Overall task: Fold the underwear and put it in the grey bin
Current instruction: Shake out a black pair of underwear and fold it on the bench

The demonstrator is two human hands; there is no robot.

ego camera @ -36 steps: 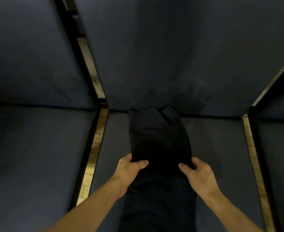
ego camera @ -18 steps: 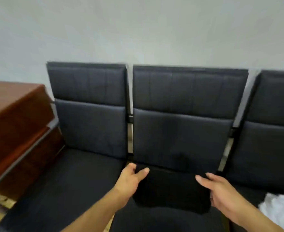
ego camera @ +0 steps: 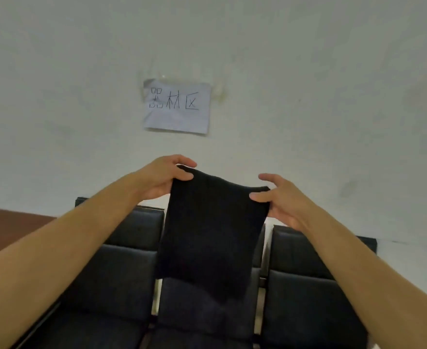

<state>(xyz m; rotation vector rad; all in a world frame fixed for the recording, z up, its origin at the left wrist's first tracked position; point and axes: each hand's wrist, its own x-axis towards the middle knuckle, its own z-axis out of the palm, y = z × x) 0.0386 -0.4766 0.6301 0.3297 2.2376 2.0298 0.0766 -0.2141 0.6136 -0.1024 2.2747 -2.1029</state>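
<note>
- Head view: the underwear (ego camera: pixel 211 235) hangs in the air in front of the row of chairs (ego camera: pixel 121 270), its long axis vertical, below both grips; the left hand (ego camera: pixel 161 178) pinches its top left corner, the right hand (ego camera: pixel 280 200) its top right corner, both equally near.
- The grey bin is not in view; a paper sign (ego camera: pixel 177 107) is on the wall above the chairs.
- Half a second ago the underwear lay folded on the middle seat; it is now lifted and hanging, and the view has tilted up.
</note>
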